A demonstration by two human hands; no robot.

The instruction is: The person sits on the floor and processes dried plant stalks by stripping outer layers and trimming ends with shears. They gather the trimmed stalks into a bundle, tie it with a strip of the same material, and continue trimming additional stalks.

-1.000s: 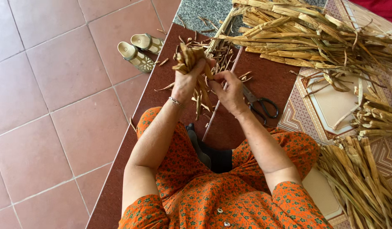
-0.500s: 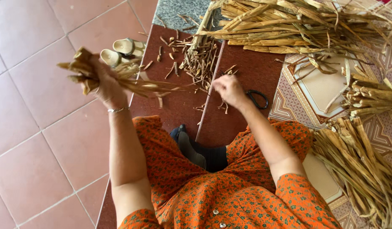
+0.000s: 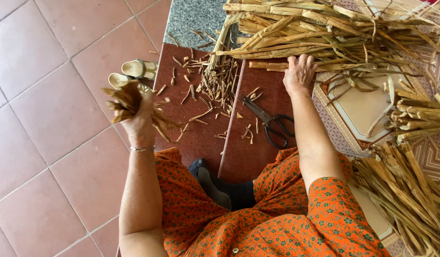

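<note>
My left hand (image 3: 140,121) is raised out to the left over the tiled floor, closed around a bunch of dried leaf trimmings (image 3: 127,102). My right hand (image 3: 299,74) reaches forward and rests on a dried stalk at the near edge of a big pile of dried plant stalks (image 3: 324,33); whether it grips the stalk I cannot tell. Black-handled scissors (image 3: 270,121) lie on the dark red step between my arms. Short cut scraps (image 3: 220,83) are heaped and scattered on the step ahead of me.
A pair of pale sandals (image 3: 132,74) sits on the floor by the step's left edge. More bundles of stalks (image 3: 410,185) lie on a patterned mat (image 3: 353,104) at right. Red floor tiles (image 3: 53,109) spread to the left.
My left hand has carried the trimmings from the step out to the left and now sits nearer my body. My right hand has moved forward from beside the scissors onto the stalk pile.
</note>
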